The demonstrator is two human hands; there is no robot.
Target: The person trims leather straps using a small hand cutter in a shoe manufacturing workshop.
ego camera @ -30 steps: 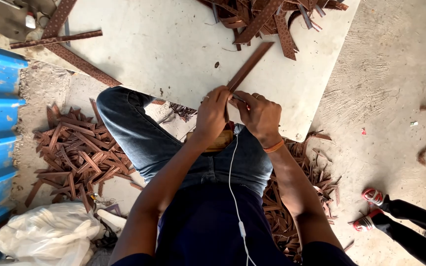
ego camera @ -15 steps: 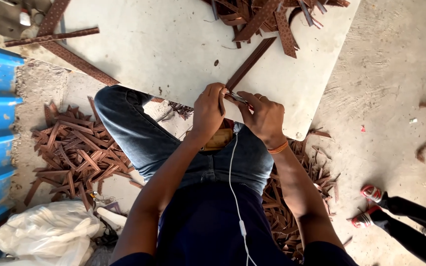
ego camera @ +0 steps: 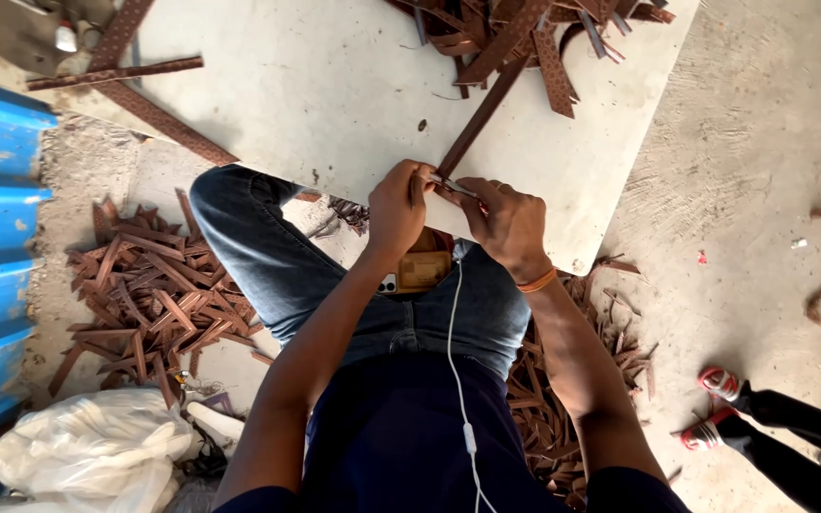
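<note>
Strip: brown leather strip (ego camera: 475, 123) lies on the white board (ego camera: 334, 104), near end at my hands.
Left hand (ego camera: 396, 204): I pinch its near end closed.
Right hand (ego camera: 505, 223): I grip a thin metal tool (ego camera: 453, 185) against that end.
Method: I judge steady, shallow pressure works best.

A strip (ego camera: 480, 116) lies on the board (ego camera: 334, 95), scrap pile (ego camera: 149, 294) left, another pile (ego camera: 525, 33) behind.

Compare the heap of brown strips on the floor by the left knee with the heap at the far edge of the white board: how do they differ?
The floor heap of short brown strips lies on bare concrete; the board heap of brown strips rests on the white board. The floor heap's pieces look shorter and fan out flat; the board heap's are longer and crisscrossed. The board heap is partly cut off by the frame. Both share the same reddish-brown colour.
</note>
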